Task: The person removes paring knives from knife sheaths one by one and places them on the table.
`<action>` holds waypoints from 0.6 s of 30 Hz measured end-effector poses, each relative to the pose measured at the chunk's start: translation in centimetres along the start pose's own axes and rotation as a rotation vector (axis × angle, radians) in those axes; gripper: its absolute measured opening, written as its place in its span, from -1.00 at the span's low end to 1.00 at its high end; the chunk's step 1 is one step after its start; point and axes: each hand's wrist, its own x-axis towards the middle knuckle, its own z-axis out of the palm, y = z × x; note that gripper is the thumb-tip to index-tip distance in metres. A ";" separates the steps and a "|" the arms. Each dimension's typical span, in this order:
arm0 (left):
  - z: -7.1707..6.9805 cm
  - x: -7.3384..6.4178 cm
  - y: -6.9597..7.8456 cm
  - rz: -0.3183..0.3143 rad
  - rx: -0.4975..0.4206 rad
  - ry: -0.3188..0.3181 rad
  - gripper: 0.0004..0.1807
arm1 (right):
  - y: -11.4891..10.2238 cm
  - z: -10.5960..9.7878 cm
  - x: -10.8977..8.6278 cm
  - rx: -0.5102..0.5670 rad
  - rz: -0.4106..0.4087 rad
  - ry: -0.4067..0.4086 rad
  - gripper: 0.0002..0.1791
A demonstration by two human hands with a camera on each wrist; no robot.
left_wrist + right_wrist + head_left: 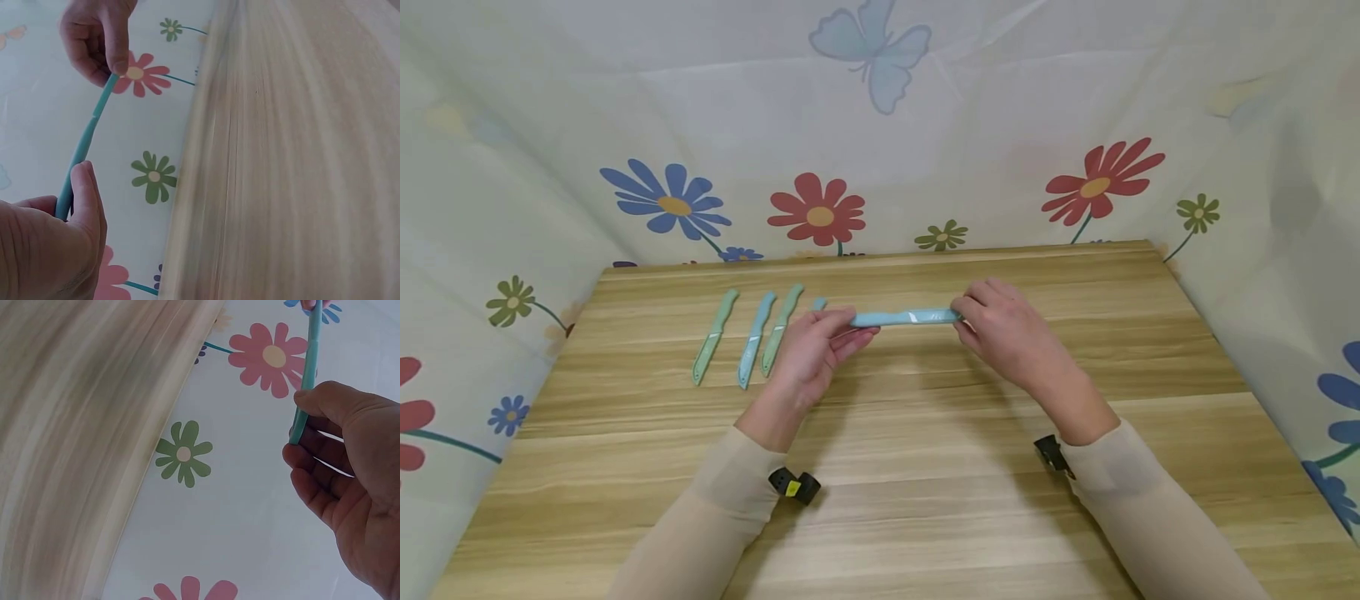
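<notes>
I hold a blue knife point(904, 317) level above the wooden surface point(925, 467), my left hand point(811, 354) pinching one end and my right hand point(1011, 333) pinching the other. Three more knives point(752, 337) lie side by side just left of my left hand.

head view above table point(925, 467), wrist views close, sharing blue knife point(904, 317)

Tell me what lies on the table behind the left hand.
Three sheathed knives, two green and one blue, lie side by side beyond the left hand. A fourth blue tip pokes out above its fingers; the rest is covered. Both hands hold another blue knife.
</notes>
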 end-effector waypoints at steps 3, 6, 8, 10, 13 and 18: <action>0.0 0.0 -0.2 -0.008 -0.007 0.009 -0.71 | 0.1 0.0 -0.1 0.007 0.002 -0.015 -0.80; -0.1 0.0 -0.4 -0.018 -0.016 0.011 -0.71 | 0.1 0.1 -0.1 0.015 0.001 -0.025 -0.80; -0.3 0.1 -0.4 -0.021 -0.020 0.008 -0.72 | 0.1 0.1 -0.1 0.020 -0.002 -0.030 -0.80; -0.3 0.1 -0.5 -0.021 -0.021 0.003 -0.70 | 0.1 0.1 -0.1 0.025 -0.006 -0.029 -0.79; -0.4 0.1 -0.5 -0.013 -0.028 -0.003 -0.66 | 0.1 0.1 0.0 0.039 -0.014 -0.019 -0.79; -0.2 0.1 -0.6 -0.010 -0.044 -0.015 -0.71 | 0.3 0.0 -0.1 0.050 -0.024 -0.001 -0.80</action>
